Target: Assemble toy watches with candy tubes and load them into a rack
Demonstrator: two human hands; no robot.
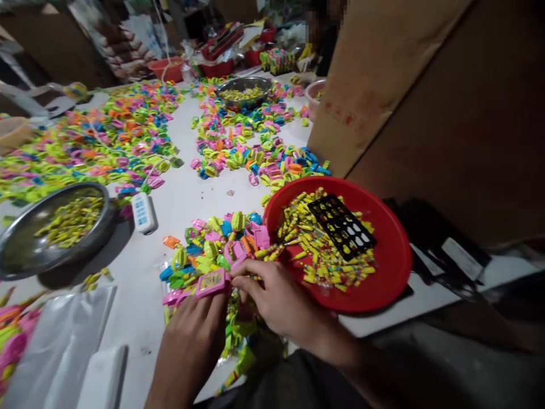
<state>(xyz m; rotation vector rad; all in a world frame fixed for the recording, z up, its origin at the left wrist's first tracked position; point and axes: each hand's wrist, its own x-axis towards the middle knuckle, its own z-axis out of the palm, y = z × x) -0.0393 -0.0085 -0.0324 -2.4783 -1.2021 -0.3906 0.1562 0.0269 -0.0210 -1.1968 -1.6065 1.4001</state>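
Note:
A pink plastic toy watch (212, 282) with a yellow patterned rectangular face is held in my left hand (193, 324), whose fingers are curled beneath it. My right hand (276, 298) is closed in a pinch at the watch's right end; what lies between its fingertips is hidden. Under and beyond both hands spreads a pile of colourful plastic toy watches (210, 250). Right of it, a red basin (394, 255) holds many small yellow wrapped pieces (315, 250). A black tray with holes (343, 227) rests on those pieces.
A metal bowl (17, 250) of yellow pieces and a white remote-like power strip (143, 213) are at left. Clear plastic bags (59, 341) lie at front left. More toy watches (119, 130) cover the far table, around another metal bowl (244, 105). A cardboard box (374, 74) stands at right.

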